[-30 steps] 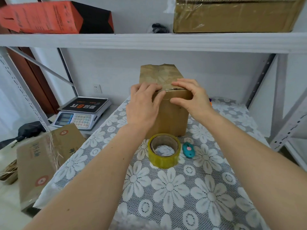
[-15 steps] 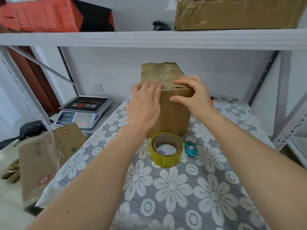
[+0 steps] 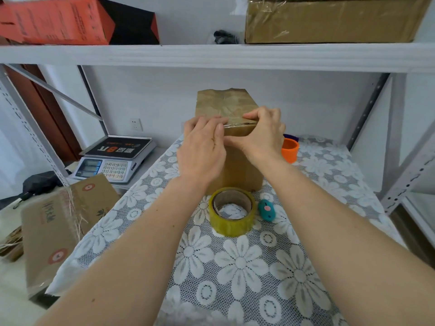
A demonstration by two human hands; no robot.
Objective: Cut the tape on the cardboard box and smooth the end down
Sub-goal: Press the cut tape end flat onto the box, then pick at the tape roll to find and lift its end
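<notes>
A tall brown cardboard box [image 3: 237, 170] wrapped in shiny tape stands on the flowered tablecloth. My left hand [image 3: 202, 149] lies flat against its near left face, fingers straight and pressing at the top front edge. My right hand [image 3: 263, 135] is on the top right corner, fingers laid over the top and thumb pressing the front face. A roll of yellowish tape [image 3: 231, 211] lies just in front of the box. Beside it to the right lies a small teal cutter [image 3: 266, 210].
An orange cup [image 3: 290, 150] stands behind the box to the right. A digital scale [image 3: 115, 158] sits at the left, a flat cardboard parcel [image 3: 63, 222] below it. The white shelf [image 3: 211, 56] overhead carries a red box and a brown carton. Shelf uprights stand at the right.
The view has shifted a little. My right hand has curled more over the top corner and its thumb has slid left along the front. My left hand stays on the box.
</notes>
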